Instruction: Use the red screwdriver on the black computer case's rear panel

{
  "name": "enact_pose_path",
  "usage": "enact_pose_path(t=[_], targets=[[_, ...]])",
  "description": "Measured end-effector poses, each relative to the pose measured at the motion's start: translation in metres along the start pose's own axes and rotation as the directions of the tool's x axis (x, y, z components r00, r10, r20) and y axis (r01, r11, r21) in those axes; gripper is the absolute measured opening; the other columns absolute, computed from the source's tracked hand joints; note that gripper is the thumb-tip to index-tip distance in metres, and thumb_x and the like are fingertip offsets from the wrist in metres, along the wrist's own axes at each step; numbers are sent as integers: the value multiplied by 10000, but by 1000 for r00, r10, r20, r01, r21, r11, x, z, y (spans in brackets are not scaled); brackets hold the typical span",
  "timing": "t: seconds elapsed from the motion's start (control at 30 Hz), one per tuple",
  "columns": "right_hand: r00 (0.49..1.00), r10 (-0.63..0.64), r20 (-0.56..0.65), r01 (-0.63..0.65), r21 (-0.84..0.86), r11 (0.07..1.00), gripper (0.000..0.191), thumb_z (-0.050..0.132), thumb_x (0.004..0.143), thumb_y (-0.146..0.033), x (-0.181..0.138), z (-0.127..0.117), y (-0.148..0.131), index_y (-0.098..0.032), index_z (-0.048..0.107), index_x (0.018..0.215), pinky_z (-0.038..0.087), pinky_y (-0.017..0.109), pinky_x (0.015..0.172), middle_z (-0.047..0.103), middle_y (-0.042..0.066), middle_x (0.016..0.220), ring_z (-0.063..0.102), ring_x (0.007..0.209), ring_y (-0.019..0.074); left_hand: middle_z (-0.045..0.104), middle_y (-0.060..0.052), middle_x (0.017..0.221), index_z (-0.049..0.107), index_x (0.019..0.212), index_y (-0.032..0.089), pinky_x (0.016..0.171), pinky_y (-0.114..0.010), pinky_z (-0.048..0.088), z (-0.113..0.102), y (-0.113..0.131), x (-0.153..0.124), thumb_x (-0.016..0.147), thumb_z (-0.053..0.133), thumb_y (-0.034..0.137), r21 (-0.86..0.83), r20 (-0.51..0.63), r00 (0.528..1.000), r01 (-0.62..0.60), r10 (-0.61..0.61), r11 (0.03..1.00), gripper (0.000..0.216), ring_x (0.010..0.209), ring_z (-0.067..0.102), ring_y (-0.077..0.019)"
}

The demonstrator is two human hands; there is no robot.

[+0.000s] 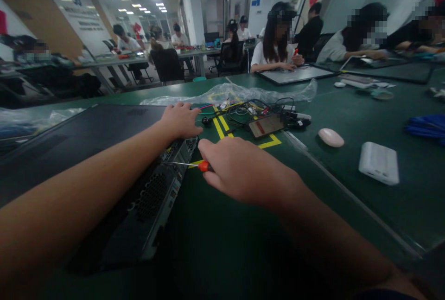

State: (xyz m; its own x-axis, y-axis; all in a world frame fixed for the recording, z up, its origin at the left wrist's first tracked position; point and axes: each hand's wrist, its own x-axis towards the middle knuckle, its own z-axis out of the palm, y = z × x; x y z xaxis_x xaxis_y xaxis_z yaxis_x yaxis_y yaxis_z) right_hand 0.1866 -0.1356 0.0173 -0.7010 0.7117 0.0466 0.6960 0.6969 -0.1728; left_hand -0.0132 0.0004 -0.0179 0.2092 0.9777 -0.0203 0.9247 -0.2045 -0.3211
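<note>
A black desktop computer case [86, 137] lies on its side on the green table, its rear panel with vents and ports facing right. My left hand [181, 120] rests near the far rear corner of the case, fingers spread and holding nothing. My right hand [243, 168] is closed around a screwdriver [203, 166] with an orange and black handle. The thin metal shaft points left, and its tip is at the rear panel. Whether the tip sits in a screw is too small to tell.
Behind the case lie clear plastic wrap [225, 92], a tangle of cables [257, 107] and a phone [266, 125]. To the right are a pink oval object [331, 137], a white box-shaped device [378, 162] and a blue bundle [426, 126]. Across the table a person [278, 45] works on a flat panel [295, 74].
</note>
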Motion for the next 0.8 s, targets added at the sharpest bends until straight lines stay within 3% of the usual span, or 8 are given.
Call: enact_pose_path(t=[0.27,0.57,0.8], targets=[[1000,-4,-14,4,-33,999,189,559,1070,-214,-5,-2,-9,-149,718,1148,295,354,642,817,143,950,707,813,243,594,-249,1682,550,1719,183,1224,-594,490,1,-2,1,1016,553,615,-5,-15,1000,-21,21,1000,826,1551,540,-475],[1000,25,-7,-25,-66,997,141,555,1075,-194,-6,-4,-11,-182,696,1081,285,357,641,797,109,895,692,770,233,580,-206,1721,533,1734,244,1255,-593,459,1,-1,1,1000,582,622,-30,-3,1000,-2,2,1000,827,1590,510,-459],[999,34,4,-33,-144,989,151,533,1095,-219,-3,-2,-9,-188,680,1072,253,361,630,774,86,873,663,739,230,577,-225,1714,545,1722,208,1243,-586,478,1,0,1,1012,561,615,-8,-15,1000,-15,15,1000,818,1583,522,-460]])
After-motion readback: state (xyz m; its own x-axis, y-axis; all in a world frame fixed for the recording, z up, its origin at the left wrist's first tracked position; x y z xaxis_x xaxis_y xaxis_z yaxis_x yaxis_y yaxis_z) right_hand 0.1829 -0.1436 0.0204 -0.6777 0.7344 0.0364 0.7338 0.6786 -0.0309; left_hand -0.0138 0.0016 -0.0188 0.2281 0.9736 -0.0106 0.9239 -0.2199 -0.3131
